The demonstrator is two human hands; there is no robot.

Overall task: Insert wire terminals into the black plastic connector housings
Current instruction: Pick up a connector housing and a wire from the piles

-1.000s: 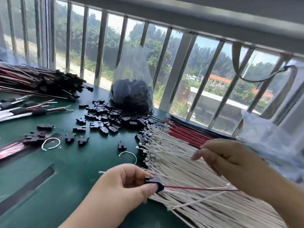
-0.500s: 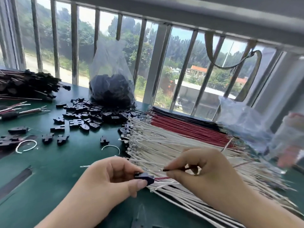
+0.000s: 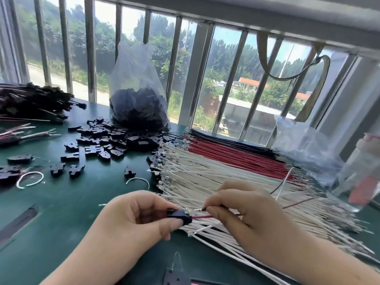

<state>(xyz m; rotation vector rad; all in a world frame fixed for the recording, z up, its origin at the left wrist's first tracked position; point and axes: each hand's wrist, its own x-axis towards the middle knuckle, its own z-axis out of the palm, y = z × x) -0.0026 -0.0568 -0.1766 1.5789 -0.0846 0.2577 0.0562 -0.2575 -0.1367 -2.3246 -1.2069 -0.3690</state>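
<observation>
Both hands curled, palms down – left hand (image 3: 133, 219) pinches black housing (image 3: 179, 216), right hand (image 3: 244, 210) pinches black wire (image 3: 213, 207).

No legible text, label or number anywhere.

I see a dark green table (image 3: 61, 212) running up to a window fitted with metal bars (image 3: 90, 50). Through them I make out trees (image 3: 164, 50), a pale road (image 3: 37, 75) and orange-roofed buildings (image 3: 249, 82). A tan strap (image 3: 265, 58) hangs looped from the bars at the upper right. On the table's right edge sits a crumpled clear plastic bag (image 3: 304, 145), and just beside it a clear bottle (image 3: 359, 175) with a reddish base, blurred. Two small white loops (image 3: 30, 179) lie on the green surface.
</observation>
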